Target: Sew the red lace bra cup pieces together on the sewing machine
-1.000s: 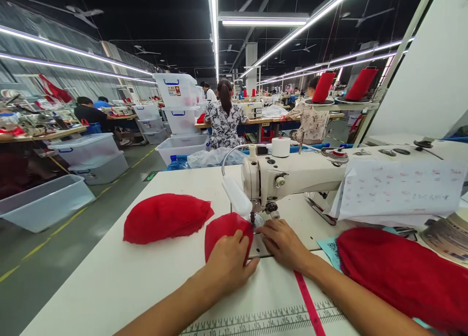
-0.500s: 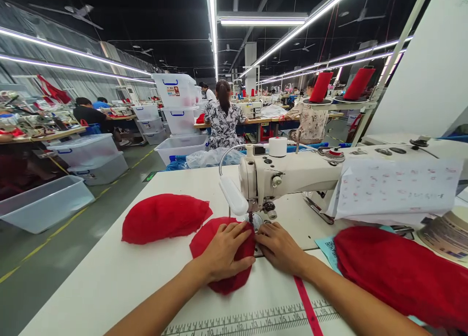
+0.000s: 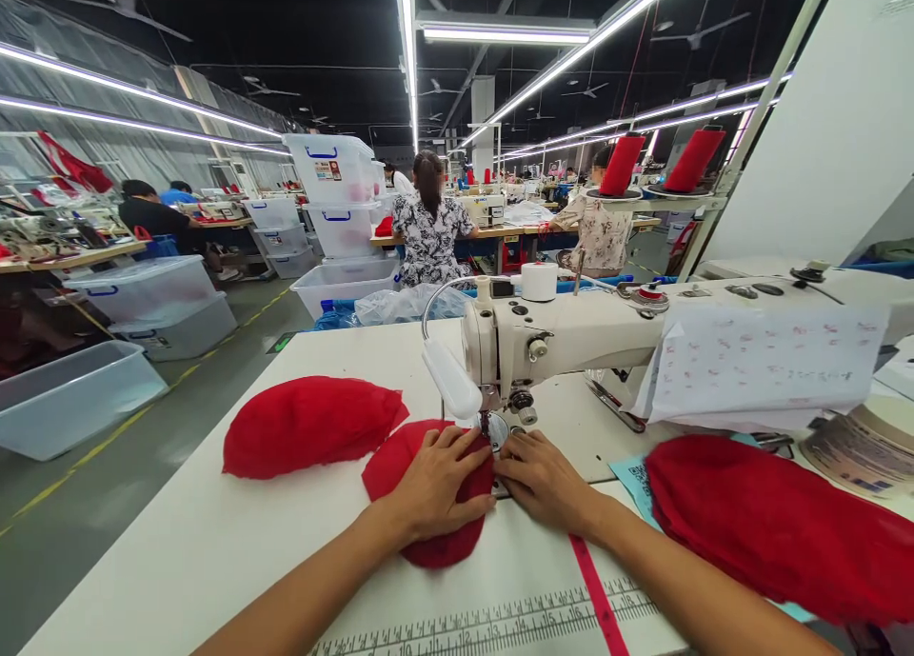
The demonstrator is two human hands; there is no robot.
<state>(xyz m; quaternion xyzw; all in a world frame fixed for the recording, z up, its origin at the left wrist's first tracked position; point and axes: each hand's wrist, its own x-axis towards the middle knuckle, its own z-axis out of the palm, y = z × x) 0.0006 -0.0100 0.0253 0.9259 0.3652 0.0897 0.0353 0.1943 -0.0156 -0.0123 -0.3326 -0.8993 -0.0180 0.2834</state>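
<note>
A rounded red fabric piece (image 3: 389,467) lies on the white sewing table, its right edge under the needle area of the white sewing machine (image 3: 571,332). My left hand (image 3: 447,485) rests flat on this piece, fingers spread and pointing at the needle. Close by on the right, my right hand (image 3: 539,480) has its fingers bent together at the fabric's edge; the fingertips are partly hidden. To the left lies a second red fabric piece (image 3: 310,427), next to the first. A larger red fabric bundle (image 3: 778,523) sits right of my right forearm.
A ruler strip (image 3: 492,623) and a red tape (image 3: 596,589) mark the table's front. Scissors (image 3: 615,404) lie behind the needle area. Papers (image 3: 767,361) hang from the machine, near a tape roll (image 3: 857,447). Red thread cones (image 3: 620,166) stand behind. Plastic bins (image 3: 78,394) and co-workers are beyond.
The view has shifted slightly, so things sit a little further left. The fabric under my left hand looks slightly turned, its lower edge rounder. Both hands keep nearly the same places.
</note>
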